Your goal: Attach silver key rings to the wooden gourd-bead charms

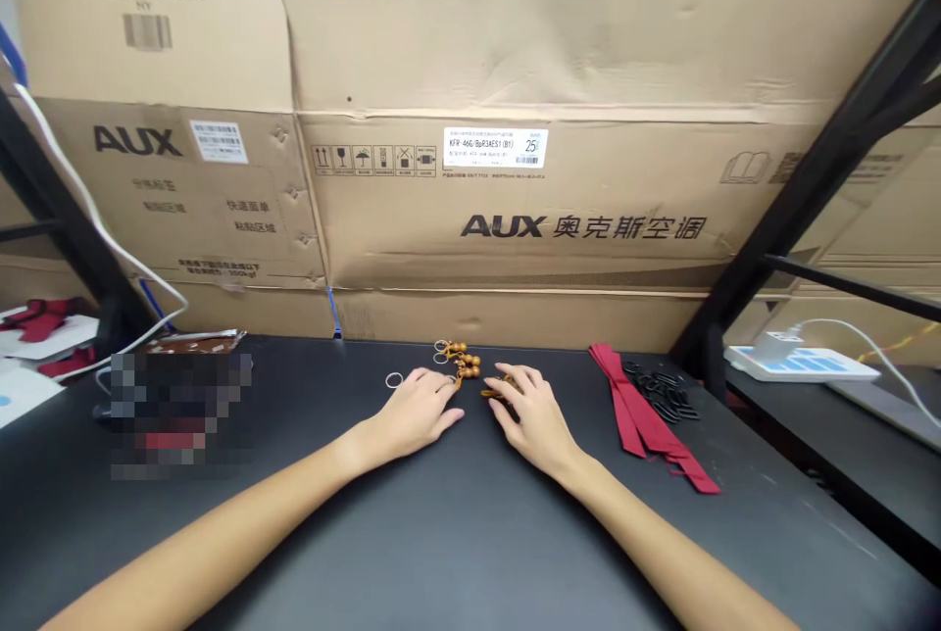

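Two hands (420,412) (536,420) loosely open: left at beaded keyrings (470,361), right over orange cord (488,394).

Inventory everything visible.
Table: one, black, below
Cardboard: several panels, brown, behind
Labels: two, white, on cardboard
Beads: several, orange, centre
Rings: several, silvery, left of beads
Cord: uncounted, brown, right of beads
Strips: unclear, red, right
Clips: many, black, beside strips
Power strip: one, white, far right
Cables: two, white, either side
Posts: several, black, both sides
Pixelated items: unclear, mixed, left
Bands: unclear, red, far left
Left hand: one, bare, by beads
Right hand: one, bare, over cord
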{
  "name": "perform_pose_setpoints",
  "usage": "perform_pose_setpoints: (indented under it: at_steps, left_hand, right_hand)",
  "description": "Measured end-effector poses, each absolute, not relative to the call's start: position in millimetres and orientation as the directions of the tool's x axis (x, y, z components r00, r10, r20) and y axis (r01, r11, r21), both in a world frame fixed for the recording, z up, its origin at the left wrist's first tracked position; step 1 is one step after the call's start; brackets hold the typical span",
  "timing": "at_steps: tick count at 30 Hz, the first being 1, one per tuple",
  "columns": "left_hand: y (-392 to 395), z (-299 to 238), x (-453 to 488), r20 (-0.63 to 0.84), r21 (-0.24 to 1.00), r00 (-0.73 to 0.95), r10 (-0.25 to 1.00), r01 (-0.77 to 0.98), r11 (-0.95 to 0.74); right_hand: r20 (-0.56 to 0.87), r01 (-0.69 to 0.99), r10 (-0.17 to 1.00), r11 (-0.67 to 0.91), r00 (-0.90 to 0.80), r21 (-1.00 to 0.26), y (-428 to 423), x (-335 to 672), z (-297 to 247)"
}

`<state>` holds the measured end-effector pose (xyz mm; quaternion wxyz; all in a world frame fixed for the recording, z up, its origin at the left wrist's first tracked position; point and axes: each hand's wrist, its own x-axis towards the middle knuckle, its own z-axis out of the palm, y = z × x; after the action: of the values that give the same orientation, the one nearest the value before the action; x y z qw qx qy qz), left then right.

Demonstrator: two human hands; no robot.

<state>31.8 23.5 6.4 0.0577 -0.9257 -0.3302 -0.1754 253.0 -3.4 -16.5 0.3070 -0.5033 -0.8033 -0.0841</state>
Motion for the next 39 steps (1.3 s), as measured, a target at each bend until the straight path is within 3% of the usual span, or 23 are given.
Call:
perform_pose_setpoints:
  at_steps: [5,9,14,31,39]
  left_hand:
    - [-8.4,5.0,17.7,0.342,0.188,0.791,0.507,0.471,-0.862]
    - [-20.5,4.1,11.1,0.321,0.356,0.778,0.541,0.43,-0.83]
    - [-17.8,1.1,11.2,0.328,0.458,0.724,0.607,0.44,-0.773]
    - [-14.1,-0.3,11.5,0.349,0.502,0.677,0.648,0.449,-0.739]
    - [-15.4,4.9,11.8,0.381,0.496,0.69,0.615,0.409,-0.766]
  right_hand:
    - [0.535,0.782,0.707,0.61,-0.462,-0.13,-17.6,240.8,-10.3]
    - [0.499,0.745,0.693,0.654,-0.521,-0.13,-24.8,233.8,-8.0]
    - [0.49,0.734,0.707,0.654,-0.509,-0.181,-25.3,235.3,-7.9]
    - [0.491,0.622,0.745,0.658,-0.452,-0.425,-32.7,228.0,-5.4]
    - [0.506,0.675,0.742,0.645,-0.44,-0.359,-29.5,229.7,-8.1]
